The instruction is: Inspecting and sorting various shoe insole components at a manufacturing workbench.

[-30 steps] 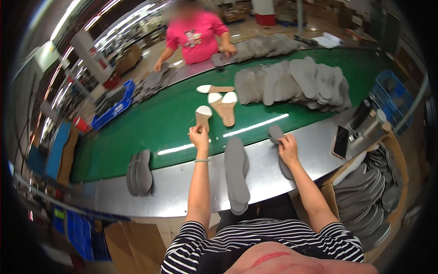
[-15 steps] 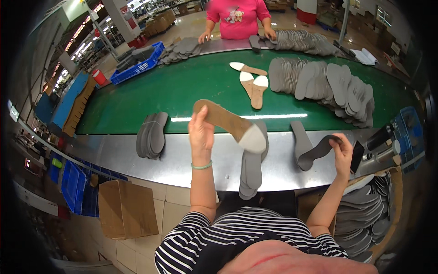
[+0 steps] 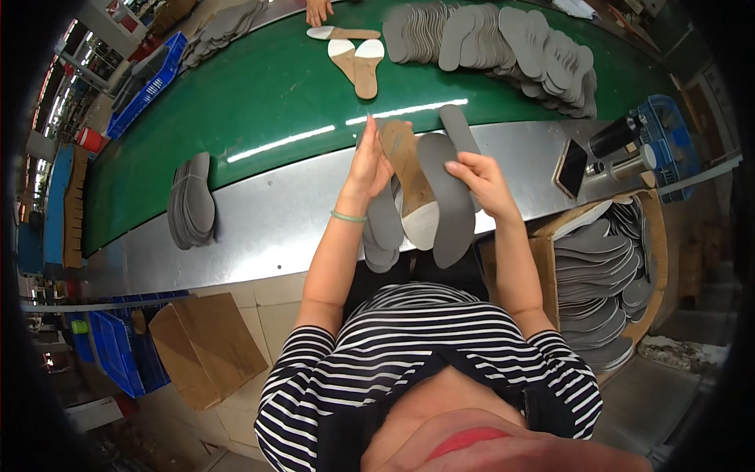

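A brown-and-white sole (image 3: 406, 169) and a gray sole (image 3: 447, 208), mid-frame.
The left hand (image 3: 372, 167) grips the brown one, some fingers hidden; the right hand (image 3: 483, 182) pinches the gray one. The top edge crops another person's hand (image 3: 318, 12).

Working from a distance, I had my left forearm (image 3: 321, 263) slanted forward and inward, the left wrist (image 3: 351, 206) nearly straight. My left hand (image 3: 371, 167) pointed away from me in a grasp, palm turned inward. My right forearm (image 3: 517, 263) ran more directly forward; my right hand (image 3: 484, 181) angled leftward in a pinch, thumb (image 3: 458, 167) on top. The 2 hands sat near each other, apart.
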Demonstrator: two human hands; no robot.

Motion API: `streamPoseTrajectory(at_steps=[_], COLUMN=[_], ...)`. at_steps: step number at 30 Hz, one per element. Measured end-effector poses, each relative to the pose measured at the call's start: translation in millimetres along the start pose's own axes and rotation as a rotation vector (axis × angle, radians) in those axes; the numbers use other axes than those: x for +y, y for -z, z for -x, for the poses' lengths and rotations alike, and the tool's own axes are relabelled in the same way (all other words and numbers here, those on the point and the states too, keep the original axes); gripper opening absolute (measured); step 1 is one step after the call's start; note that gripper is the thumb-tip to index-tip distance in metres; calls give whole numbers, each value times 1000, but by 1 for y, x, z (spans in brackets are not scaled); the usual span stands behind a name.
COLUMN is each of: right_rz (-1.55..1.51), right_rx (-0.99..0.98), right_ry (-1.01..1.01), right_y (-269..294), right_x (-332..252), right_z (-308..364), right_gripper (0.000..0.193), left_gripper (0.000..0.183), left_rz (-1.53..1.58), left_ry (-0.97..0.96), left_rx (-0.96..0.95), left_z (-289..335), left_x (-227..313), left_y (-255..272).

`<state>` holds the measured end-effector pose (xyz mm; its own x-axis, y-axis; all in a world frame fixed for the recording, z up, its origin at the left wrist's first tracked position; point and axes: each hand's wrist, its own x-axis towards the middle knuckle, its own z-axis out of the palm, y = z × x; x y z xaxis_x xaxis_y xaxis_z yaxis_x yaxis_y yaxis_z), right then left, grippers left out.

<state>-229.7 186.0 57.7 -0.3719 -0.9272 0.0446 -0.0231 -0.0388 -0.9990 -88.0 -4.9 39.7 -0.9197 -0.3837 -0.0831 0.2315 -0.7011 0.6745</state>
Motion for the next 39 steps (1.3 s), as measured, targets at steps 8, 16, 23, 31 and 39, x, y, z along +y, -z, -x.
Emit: streamPoseTrajectory(at_steps=[8, 16, 23, 31, 39], right_rz=[-227, -236, -242, -244, -244], right_rx=[29, 68, 72, 74, 78], right_ry=[-146, -133, -139, -143, -122], right_y=[-41, -42, -42, -42, -43], right_x=[16, 21, 17, 19, 18], right_z=[-30, -29, -31, -30, -31], right_gripper=[26, 25, 24, 24, 24], left_gripper=[83, 84, 81, 71, 67], left_rz=[-88, -62, -58, -35, -5], left_ry=[-15, -29, -24, -23, -37], left_rx=[-86, -72, -82, -98, -91], left_z=[8, 13, 14, 15, 17], left_x=[-4, -7, -7, -6, -5], left_y=[-14, -23, -23, -23, -27])
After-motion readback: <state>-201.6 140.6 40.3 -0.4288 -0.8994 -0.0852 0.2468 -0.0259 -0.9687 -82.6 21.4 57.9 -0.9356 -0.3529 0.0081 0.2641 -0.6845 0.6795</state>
